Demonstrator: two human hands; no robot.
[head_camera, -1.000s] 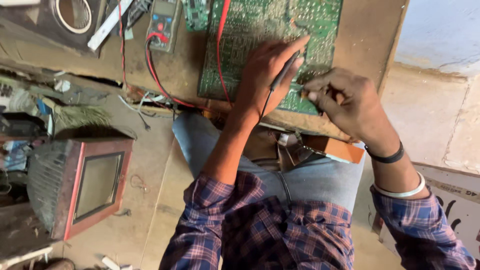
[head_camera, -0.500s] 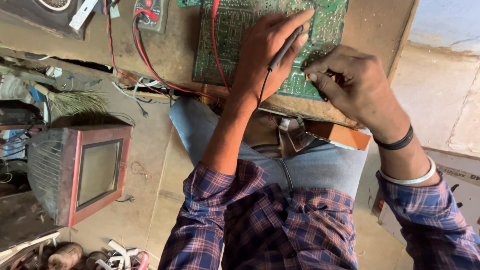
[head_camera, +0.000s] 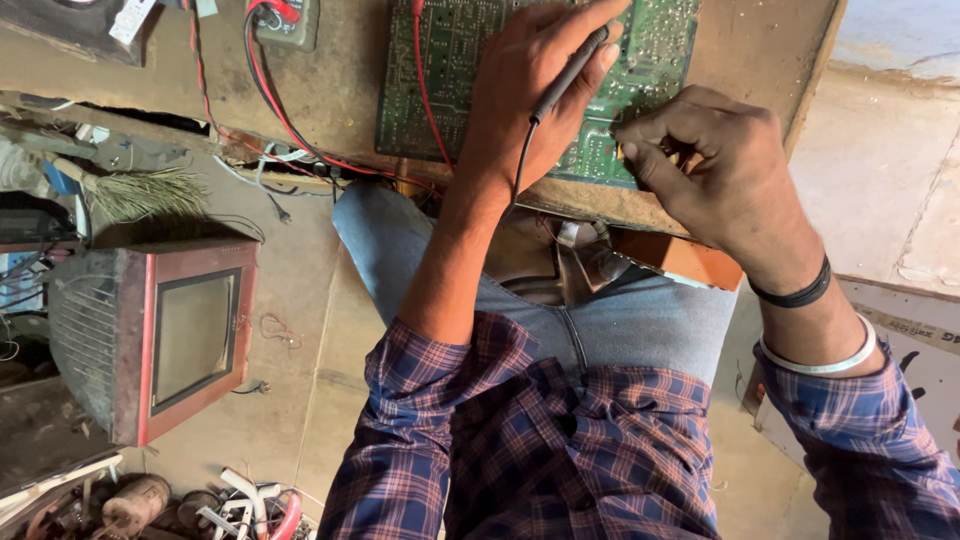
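Green circuit board (head_camera: 455, 60) lies flat on the brown wooden surface (head_camera: 340, 90) at the top centre of the frame, solder side up. Over it the left hand (head_camera: 530, 90) has its grip closed around a slim black probe (head_camera: 570, 70), whose thin black lead runs down past the wrist. At the board's lower right edge the right hand (head_camera: 715, 170) presses down with its fingers pinched narrow; whether they hold anything cannot be told. Red wires (head_camera: 270, 100) loop from the board toward a small meter (head_camera: 285, 20) at the upper left. Lower left, on the floor, sits a small red-cased monitor (head_camera: 150, 335), with a straw brush (head_camera: 140, 190) just above it.
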